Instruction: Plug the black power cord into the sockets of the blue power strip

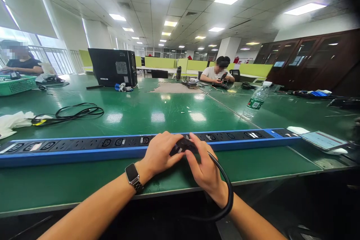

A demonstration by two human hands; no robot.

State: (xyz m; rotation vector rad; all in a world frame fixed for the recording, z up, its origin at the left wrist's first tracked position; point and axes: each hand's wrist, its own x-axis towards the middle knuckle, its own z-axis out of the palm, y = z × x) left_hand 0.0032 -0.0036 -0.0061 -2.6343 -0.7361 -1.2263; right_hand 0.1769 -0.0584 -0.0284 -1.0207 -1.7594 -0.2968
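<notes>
A long power strip [92, 153] with a blue casing and a black socket face lies across the table near its front edge. My left hand [159, 153], with a watch on the wrist, is closed over the strip's middle, its thumb beside a black plug [185, 143]. Between the thumb and fingers of my right hand [204, 167] is that plug, held at the sockets. The fingers partly hide it, so I cannot tell how far it sits in. Its thick black cable [230, 189] loops down past my right wrist and below the table edge.
A bottle [255, 101] and a tablet-like screen [323, 140] are at right. Coiled black cable [75, 112] and a white bag [14, 122] lie left. Beyond stand a black computer case [112, 67] and a green basket [18, 86]. Two people [216, 73] sit farther off.
</notes>
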